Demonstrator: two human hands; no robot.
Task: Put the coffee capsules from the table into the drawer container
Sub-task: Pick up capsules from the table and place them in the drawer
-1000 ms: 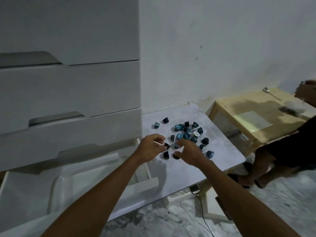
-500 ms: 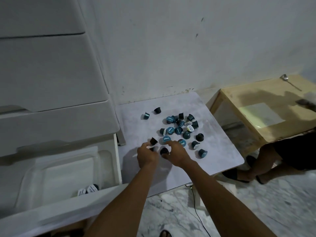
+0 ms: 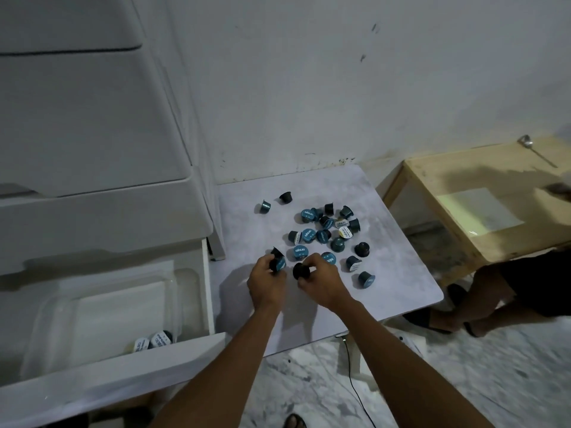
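Several dark and teal coffee capsules (image 3: 324, 233) lie scattered on a small grey table (image 3: 401, 273). My left hand (image 3: 266, 284) grips a capsule with a teal lid (image 3: 278, 263) at the near edge of the pile. My right hand (image 3: 321, 282) holds a black capsule (image 3: 301, 271) right beside it. To the left, a white drawer (image 3: 213, 304) stands pulled out, with a clear plastic container (image 3: 123, 307) inside. Two white-lidded capsules (image 3: 154, 341) rest in the container's near right corner.
A white drawer cabinet (image 3: 92, 134) rises at the left, against a white wall. A wooden table (image 3: 479, 205) with a spoon (image 3: 534, 149) stands to the right. Another person's legs (image 3: 494, 298) are beside the grey table. A cable (image 3: 352, 378) hangs below the table.
The view has tilted down and left, showing the open drawer and its container. Both hands have drawn back to the pile's near edge and closed on a capsule each.
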